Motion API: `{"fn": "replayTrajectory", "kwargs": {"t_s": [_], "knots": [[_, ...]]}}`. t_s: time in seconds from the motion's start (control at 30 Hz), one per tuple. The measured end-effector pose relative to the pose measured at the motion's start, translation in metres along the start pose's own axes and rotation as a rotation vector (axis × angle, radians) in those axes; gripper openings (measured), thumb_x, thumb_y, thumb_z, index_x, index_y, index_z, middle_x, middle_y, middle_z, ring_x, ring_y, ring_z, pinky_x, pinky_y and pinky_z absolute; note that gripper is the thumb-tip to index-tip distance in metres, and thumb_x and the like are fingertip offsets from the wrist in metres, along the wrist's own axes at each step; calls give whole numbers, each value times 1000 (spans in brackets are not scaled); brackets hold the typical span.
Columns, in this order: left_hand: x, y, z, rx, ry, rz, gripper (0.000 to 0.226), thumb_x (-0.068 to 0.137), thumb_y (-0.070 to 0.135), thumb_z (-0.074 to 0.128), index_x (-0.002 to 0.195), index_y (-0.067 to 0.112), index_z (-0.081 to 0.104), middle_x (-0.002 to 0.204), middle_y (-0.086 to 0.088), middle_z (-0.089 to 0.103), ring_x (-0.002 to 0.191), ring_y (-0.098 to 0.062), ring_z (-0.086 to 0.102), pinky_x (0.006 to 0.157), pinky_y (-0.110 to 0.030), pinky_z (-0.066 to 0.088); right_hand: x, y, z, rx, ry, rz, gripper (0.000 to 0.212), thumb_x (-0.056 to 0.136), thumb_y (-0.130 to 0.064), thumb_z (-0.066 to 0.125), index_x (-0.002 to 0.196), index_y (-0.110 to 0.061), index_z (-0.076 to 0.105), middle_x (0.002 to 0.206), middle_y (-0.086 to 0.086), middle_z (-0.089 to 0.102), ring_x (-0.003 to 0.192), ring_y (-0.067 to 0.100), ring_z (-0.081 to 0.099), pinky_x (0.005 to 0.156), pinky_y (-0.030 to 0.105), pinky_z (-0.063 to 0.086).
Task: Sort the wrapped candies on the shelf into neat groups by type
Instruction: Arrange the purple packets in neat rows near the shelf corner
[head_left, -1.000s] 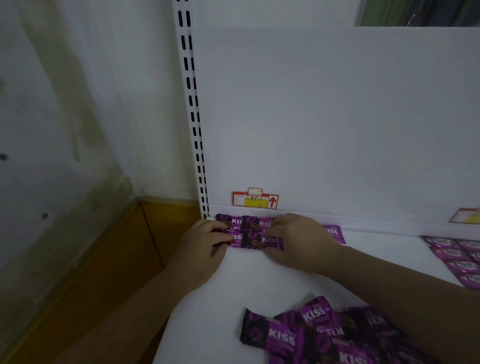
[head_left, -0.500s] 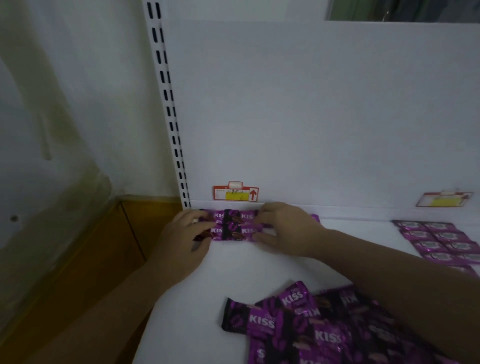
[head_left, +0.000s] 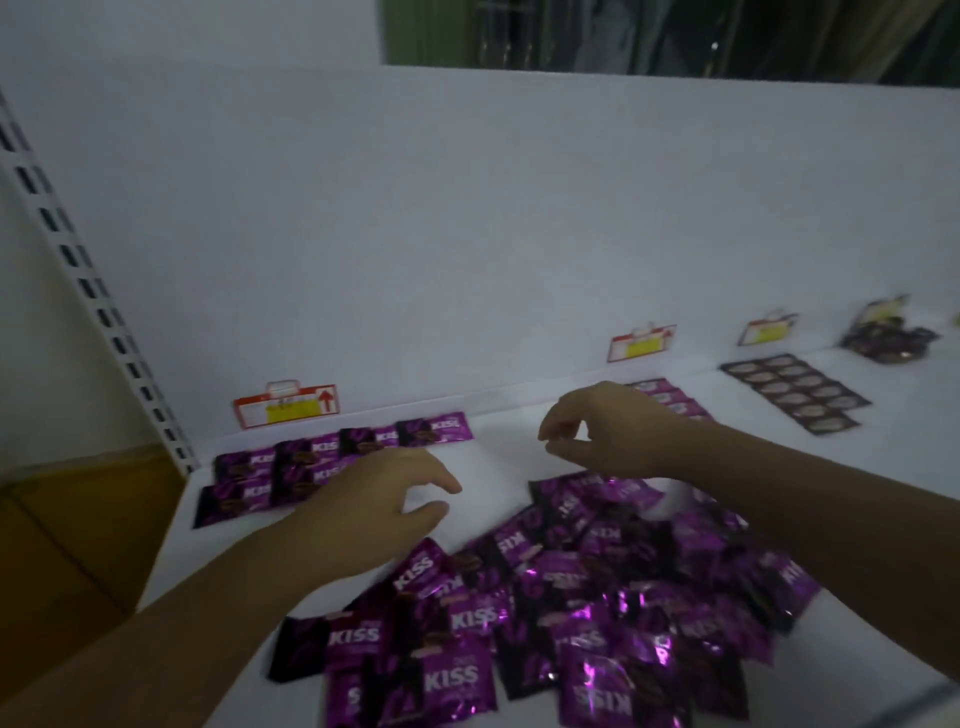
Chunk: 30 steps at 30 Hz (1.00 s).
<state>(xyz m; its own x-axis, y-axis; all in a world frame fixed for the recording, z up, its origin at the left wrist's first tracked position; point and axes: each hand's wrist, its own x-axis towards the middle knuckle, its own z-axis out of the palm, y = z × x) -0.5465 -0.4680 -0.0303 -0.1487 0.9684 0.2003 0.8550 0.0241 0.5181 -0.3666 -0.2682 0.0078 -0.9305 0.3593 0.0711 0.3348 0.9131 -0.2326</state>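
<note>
A loose heap of purple KISS candy packets (head_left: 571, 597) covers the front of the white shelf (head_left: 498, 457). Several of the same purple packets lie in neat rows (head_left: 322, 457) at the back left. My left hand (head_left: 379, 499) hovers just right of those rows, fingers loosely curled and holding nothing. My right hand (head_left: 608, 431) floats above the far edge of the heap, fingers relaxed, also holding nothing. Behind my right wrist a row of pink-purple packets (head_left: 670, 397) is partly hidden.
Dark brown packets (head_left: 795, 392) lie in a neat block at the back right, beside a dark pile of candies (head_left: 888, 338). Price tags (head_left: 285, 405) stand along the shelf's back wall. A slotted upright (head_left: 98, 312) marks the shelf's left end, with a wooden floor below.
Both hands have let go of the sorted rows at the back left and moved right, toward the heap. The view has swung right, showing more of the shelf.
</note>
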Motion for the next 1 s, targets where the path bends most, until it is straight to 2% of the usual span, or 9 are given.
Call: {"fn": "replayTrajectory", "kwargs": {"t_s": [0.1,0.23,0.33,0.43,0.57,0.7,0.83,0.93,1.0], "knots": [[23,20,15,47,-115,-15,22,86,34,60,108,38,62,101,27,55,92,13,49,81,-10,40,-20,22,-4,-4,14,120,17,86,-28,61,101,-26,70,90,-13,67,70,-8,53,68,8,40],[45,40,34,120,-169,-68,33,80,50,60,109,35,62,101,20,59,85,5,54,72,-15,43,-40,41,-6,29,-66,234,21,85,-23,63,106,-24,68,100,-8,68,87,4,60,82,22,48],[61,55,45,160,-139,-96,43,78,56,59,110,29,61,103,13,62,85,-4,55,77,-25,47,-50,48,-5,27,-87,258,28,84,-21,64,112,-20,66,105,-6,67,89,4,59,82,20,48],[71,68,53,228,-177,-146,52,72,63,60,106,24,60,95,10,61,84,-9,56,71,-28,47,-51,48,-1,45,-62,271,31,86,-28,63,116,-20,64,112,-5,65,91,4,56,81,18,42],[76,75,58,270,-213,-168,39,68,53,65,90,21,65,85,4,64,75,-11,59,64,-30,50,-42,40,13,22,-37,289,40,86,-46,58,114,-19,65,116,-2,62,94,8,52,82,24,39],[77,71,58,166,-172,-180,28,65,43,68,82,21,67,71,6,64,64,-10,60,58,-29,52,-29,34,24,79,1,317,28,79,-48,66,92,-24,71,98,-9,62,85,8,55,73,22,41],[77,59,55,-70,-53,-216,26,64,40,73,85,29,63,69,12,63,61,-1,59,59,-24,53,-26,40,16,452,134,390,15,78,-29,72,71,-24,60,68,-13,61,61,0,58,55,14,41],[79,56,46,-299,98,-215,20,64,35,76,78,40,62,73,17,65,62,3,62,58,-14,49,-26,44,7,871,194,466,12,81,-10,69,78,-10,57,66,2,67,54,9,64,57,25,54],[81,57,39,-477,166,-208,22,68,27,76,82,38,64,80,12,67,65,-2,65,61,-16,51,-28,46,3,1053,207,482,9,82,-2,66,86,-7,58,71,9,70,58,17,66,60,30,58]]}}
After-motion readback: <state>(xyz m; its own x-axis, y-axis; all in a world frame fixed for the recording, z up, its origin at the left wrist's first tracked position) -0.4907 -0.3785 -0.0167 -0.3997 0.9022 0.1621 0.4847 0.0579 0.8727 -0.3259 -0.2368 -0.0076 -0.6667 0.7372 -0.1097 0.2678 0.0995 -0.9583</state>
